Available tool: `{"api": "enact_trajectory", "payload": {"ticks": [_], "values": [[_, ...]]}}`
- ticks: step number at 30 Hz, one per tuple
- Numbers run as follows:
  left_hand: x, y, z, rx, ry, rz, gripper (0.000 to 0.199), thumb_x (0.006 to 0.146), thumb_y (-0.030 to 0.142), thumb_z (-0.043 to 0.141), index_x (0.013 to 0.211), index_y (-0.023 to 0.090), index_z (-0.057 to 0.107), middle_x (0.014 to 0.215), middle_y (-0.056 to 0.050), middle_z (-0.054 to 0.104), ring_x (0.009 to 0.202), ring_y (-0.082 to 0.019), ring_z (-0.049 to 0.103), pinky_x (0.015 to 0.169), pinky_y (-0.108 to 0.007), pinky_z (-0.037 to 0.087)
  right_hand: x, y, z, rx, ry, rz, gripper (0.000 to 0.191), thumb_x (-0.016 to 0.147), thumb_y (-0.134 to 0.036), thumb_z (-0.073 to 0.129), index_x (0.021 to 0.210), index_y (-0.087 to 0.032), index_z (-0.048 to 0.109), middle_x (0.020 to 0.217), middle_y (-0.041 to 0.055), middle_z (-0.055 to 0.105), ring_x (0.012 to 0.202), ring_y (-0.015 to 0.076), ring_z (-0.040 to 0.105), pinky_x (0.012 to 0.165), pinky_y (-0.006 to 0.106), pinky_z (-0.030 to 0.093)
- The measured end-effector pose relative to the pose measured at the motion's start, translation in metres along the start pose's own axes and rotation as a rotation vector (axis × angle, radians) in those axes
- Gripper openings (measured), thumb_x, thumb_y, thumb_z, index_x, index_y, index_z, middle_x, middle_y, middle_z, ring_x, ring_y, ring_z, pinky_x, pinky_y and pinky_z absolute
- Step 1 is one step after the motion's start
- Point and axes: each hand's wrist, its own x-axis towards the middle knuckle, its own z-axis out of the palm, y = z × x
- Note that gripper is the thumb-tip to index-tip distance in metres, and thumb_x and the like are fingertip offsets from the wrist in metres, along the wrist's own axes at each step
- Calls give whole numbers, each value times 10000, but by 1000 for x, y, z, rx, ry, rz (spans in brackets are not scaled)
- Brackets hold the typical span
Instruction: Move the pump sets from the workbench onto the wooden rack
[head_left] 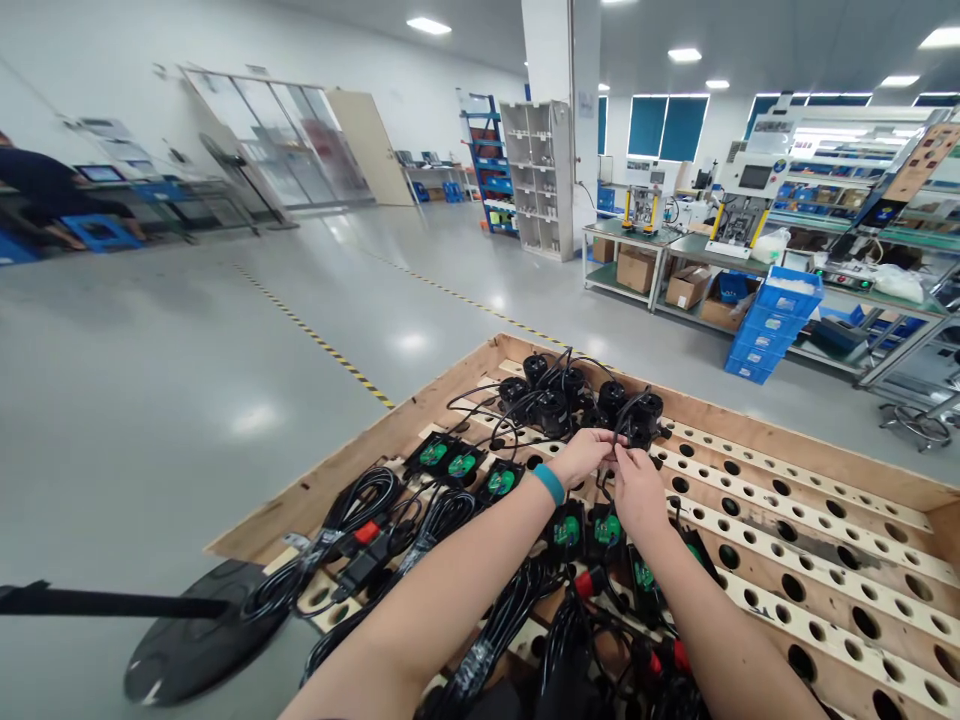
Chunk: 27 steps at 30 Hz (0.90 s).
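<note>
Both my hands reach out over a wooden tray (787, 440) with rows of round holes. My left hand (585, 455), a teal band on its wrist, and my right hand (637, 490) meet at a thin black cable (616, 432) that runs to a black round motor unit (641, 415). Fingers of both hands pinch that cable. Several more black motor units (551, 395) stand clustered at the tray's far corner. Black modules with green circuit boards (448, 460) lie in a row nearer me, under my forearms.
Coiled black cables with red plugs (360, 540) lie on the tray's left part. A black round disc on a bar (195, 640) sits at lower left. Beyond are a grey floor with yellow-black tape, benches, stacked blue bins (772, 325) and a shelf unit (536, 175).
</note>
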Motion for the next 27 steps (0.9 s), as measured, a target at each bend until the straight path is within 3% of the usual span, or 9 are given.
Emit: {"api": "enact_trajectory", "payload": {"ticks": [3,7,11,14,16,19,21,24,27], "values": [[-2,1,-5,104,-30,-45,321,908,353,539,934,104,740,713,-66,712,641,-154,674,662,-294,569,2,-11,-1,-209,-182,50,485,930,-57,416,1394,-85,552,1161,171,601,1037,289,539,832,389,536],[2,-6,-6,531,176,54,229,919,278,566,799,144,707,741,-58,696,715,-162,645,734,-285,511,-1,-15,-18,-225,-198,19,443,930,-63,448,1351,-91,583,1147,163,596,1038,282,523,891,377,507],[11,-25,4,688,298,94,143,885,166,614,743,160,628,788,-72,669,794,-186,610,795,-307,447,-41,29,-48,-285,-127,196,309,1000,-224,463,1203,-127,676,1127,153,616,1063,276,557,969,379,455],[18,-43,17,711,322,83,82,887,195,630,812,167,616,751,-51,643,725,-186,594,735,-304,439,-92,76,-65,-415,-346,517,314,1006,-334,509,1171,-126,676,1048,163,652,1040,291,613,906,364,471],[17,-51,23,705,329,75,111,914,247,608,835,170,617,744,-45,639,711,-186,599,720,-300,453,-120,96,-69,-411,-529,632,319,1014,-378,508,1118,-124,672,1026,163,673,1014,288,650,867,350,483],[-2,-58,29,702,374,95,172,964,276,512,1005,153,625,931,-90,676,850,-196,640,814,-306,495,-140,101,-67,-405,-634,663,298,1032,-322,458,1065,-102,656,1030,184,686,998,291,678,826,347,497],[-29,-62,32,742,409,202,293,985,304,458,1186,128,578,1134,-145,646,1022,-214,632,950,-336,491,-141,97,-65,-413,-634,672,263,1016,-205,419,1088,-83,640,1015,201,692,986,301,687,805,358,503],[-76,-70,41,940,238,341,586,948,491,529,1378,96,477,1369,-216,531,1297,-294,510,1133,-431,393,-139,92,-66,-380,-645,694,307,930,-51,432,1178,-88,610,1015,197,704,987,296,695,799,353,502],[-102,-83,54,1222,-101,237,1116,639,694,789,1498,104,390,1579,-281,310,1489,-449,241,1208,-606,222,-141,92,-68,-335,-662,702,396,872,-4,486,1240,-104,595,1039,197,706,1013,284,694,815,334,496]]}}
